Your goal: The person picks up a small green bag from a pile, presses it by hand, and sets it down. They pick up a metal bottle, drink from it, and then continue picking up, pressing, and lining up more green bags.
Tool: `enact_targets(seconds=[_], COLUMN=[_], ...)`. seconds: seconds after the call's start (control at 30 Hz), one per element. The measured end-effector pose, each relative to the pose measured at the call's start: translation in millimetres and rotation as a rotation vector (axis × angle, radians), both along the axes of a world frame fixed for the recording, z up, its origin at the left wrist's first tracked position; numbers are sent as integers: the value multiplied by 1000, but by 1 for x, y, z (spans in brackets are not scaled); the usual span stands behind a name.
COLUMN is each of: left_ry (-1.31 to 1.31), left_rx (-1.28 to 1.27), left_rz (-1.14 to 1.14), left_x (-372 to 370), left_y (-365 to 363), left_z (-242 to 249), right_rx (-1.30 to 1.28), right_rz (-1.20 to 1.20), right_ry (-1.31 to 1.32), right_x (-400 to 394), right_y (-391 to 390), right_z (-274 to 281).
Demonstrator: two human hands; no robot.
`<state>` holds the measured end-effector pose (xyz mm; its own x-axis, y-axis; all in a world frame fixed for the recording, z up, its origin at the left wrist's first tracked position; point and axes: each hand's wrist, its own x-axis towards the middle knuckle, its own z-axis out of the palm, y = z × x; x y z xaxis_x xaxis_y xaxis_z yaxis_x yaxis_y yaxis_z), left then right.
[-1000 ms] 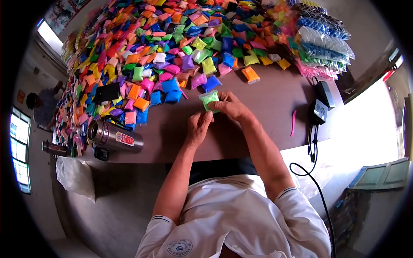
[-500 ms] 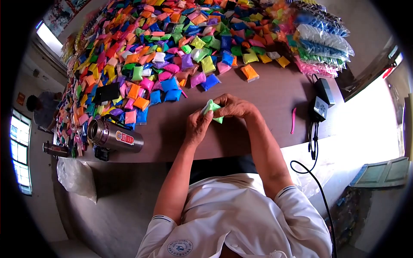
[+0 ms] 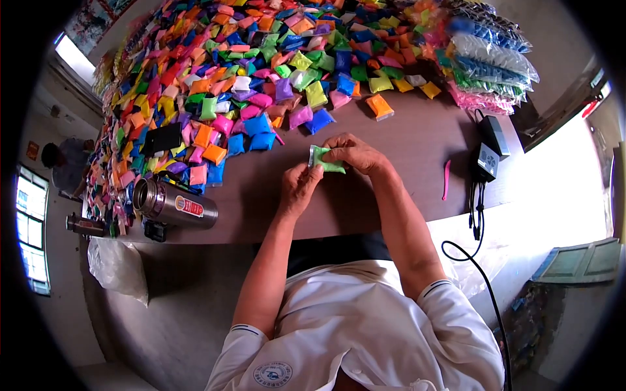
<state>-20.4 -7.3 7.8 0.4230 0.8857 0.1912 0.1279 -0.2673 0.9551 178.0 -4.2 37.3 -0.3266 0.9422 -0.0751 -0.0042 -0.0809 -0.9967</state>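
Counter [image 3: 404, 173], brown: bare around the green packet [image 3: 334, 167], front edge on its near side. Packet heap [image 3: 261, 72]: beyond and left. Steel flask [image 3: 171, 203]: left. Left hand [image 3: 300, 186], right hand [image 3: 358, 155]: fingers of both clamped on the green packet, over the counter. Pink stick [image 3: 447, 179]: right.

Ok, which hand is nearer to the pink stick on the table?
Right. The right hand is to the left of the pink stick; the left hand is farther left.
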Motion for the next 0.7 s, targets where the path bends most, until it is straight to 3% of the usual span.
enact_targets(seconds=[0.27, 0.5, 0.57, 0.7], left_ry=[10, 39, 23, 76], left_rx=[-3, 58, 58, 85], left_rz=[13, -43, -18, 16], left_x=[-1, 0, -1, -1], left_y=[0, -1, 0, -2], left_z=[3, 0, -2, 1], right_rx=[21, 85, 1, -54], right_rz=[-44, 77, -31, -1], right_ry=[182, 138, 170, 285], right_x=[-9, -7, -9, -9], right_y=[1, 4, 2, 7], right_z=[-7, -13, -10, -14])
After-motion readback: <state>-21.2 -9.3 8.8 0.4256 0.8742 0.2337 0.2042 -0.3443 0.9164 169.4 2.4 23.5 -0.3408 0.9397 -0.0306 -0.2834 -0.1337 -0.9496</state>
